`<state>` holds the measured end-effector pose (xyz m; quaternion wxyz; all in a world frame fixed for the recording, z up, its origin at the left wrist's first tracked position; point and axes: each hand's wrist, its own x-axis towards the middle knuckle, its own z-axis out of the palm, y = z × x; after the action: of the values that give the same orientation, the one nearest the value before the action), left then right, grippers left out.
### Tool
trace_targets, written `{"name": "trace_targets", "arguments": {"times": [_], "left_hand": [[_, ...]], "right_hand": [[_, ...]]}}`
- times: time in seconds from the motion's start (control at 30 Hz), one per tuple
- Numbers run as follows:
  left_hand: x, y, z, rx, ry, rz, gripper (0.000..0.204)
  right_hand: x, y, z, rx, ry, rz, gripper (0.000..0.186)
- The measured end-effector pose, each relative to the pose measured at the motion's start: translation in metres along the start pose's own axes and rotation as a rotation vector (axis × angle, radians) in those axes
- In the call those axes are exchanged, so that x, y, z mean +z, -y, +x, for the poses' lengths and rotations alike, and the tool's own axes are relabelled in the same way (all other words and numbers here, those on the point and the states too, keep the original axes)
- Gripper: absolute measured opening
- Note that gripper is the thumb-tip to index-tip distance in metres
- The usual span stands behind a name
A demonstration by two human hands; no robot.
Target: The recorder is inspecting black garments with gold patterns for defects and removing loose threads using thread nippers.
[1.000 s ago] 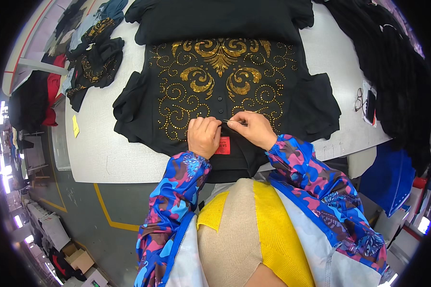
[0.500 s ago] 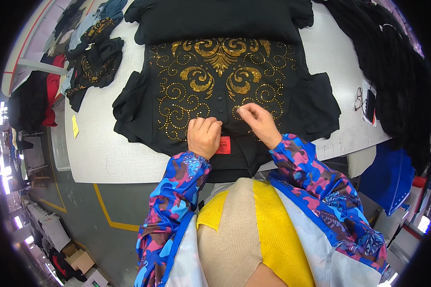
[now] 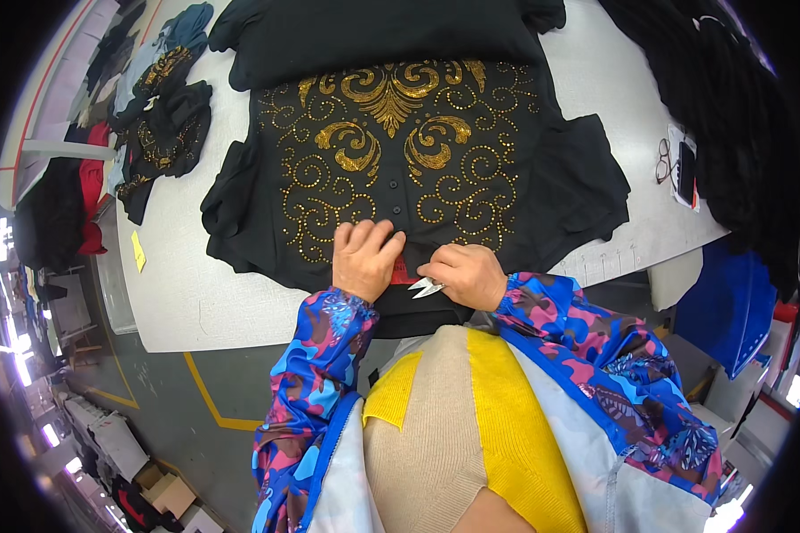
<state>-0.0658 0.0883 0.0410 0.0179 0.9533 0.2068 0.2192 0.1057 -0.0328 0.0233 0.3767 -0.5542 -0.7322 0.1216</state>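
A black polo shirt (image 3: 542, 178) with gold swirl studs lies spread on the white table, its collar toward me. My left hand (image 3: 363, 259) rests at the collar end of the button placket, thumb and fingers closed on the fabric. A red label (image 3: 400, 269) shows inside the neck, partly covered by my hands. Just right of it my right hand (image 3: 465, 275) is closed around small thread snips (image 3: 425, 288), whose pointed blades stick out to the left over the collar. Two dark buttons (image 3: 396, 197) show on the placket.
Another black garment (image 3: 400, 35) lies across the far side. More studded black clothes (image 3: 164, 133) are heaped at the left, beside a yellow slip (image 3: 139, 251). Glasses (image 3: 663, 162) and a phone (image 3: 685, 175) lie at the right, near piled black garments (image 3: 729, 133) and a blue bin (image 3: 729, 302).
My right hand has come down and nearer to the collar; the snips' blades now show. My left hand has shifted slightly left, still at the placket.
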Motion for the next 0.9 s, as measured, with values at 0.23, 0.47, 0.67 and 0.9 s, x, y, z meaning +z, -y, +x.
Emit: {"name": "trace_targets", "arguments": {"times": [0.23,0.47,0.67,0.9], "left_hand": [[0.009,0.005,-0.033,-0.685,0.123,-0.334,0.058],[-0.007,-0.004,-0.042,0.081,0.036,-0.030,0.014],[-0.009,-0.011,-0.049,0.106,0.030,0.006,0.021],[-0.014,-0.022,-0.063,0.057,0.032,-0.017,0.028]], "right_hand": [[0.000,0.001,-0.005,0.001,0.026,0.009,0.017],[0.002,0.005,-0.005,-0.015,0.022,0.004,0.017],[0.009,0.007,-0.009,-0.024,0.019,-0.009,0.022],[0.007,0.014,-0.008,-0.019,0.002,0.002,0.026]]}}
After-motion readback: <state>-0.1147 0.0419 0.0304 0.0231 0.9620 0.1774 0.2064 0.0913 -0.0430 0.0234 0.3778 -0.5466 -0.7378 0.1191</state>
